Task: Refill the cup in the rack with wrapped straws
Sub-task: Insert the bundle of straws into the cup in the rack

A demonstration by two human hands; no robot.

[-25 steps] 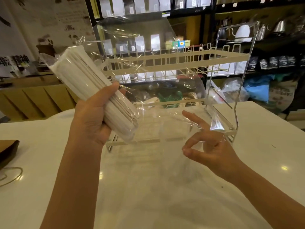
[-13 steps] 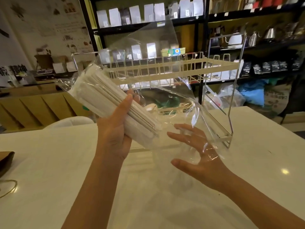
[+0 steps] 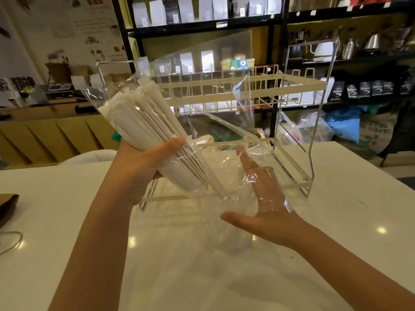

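At ten o'clock your left hand [image 3: 143, 167] grips the white paper-wrapped straw bundle [image 3: 148, 131]; right hand [image 3: 265, 198], open, parts the clear plastic bag [image 3: 224, 153]. Unsleeving step; next, slide the bag off.

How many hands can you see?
2. The left hand grips the bundle of wrapped straws. The right hand is open under the clear plastic bag, in front of the rack.

Straws: plain white paper-wrapped straw bundle [image 3: 146, 133], at 10 o'clock.
Wrap: clear, colourless plastic film bag [image 3: 226, 135], glossy streaks.
Rack: cream-white two-tier wire rack [image 3: 224, 97], chrome side frames, at 12 o'clock.
Worktop: glossy white worktop [image 3: 336, 209], unpatterned.
Shelving: black metal shelving [image 3: 202, 25]; blue plastic sack [image 3: 345, 126] at 2 o'clock.
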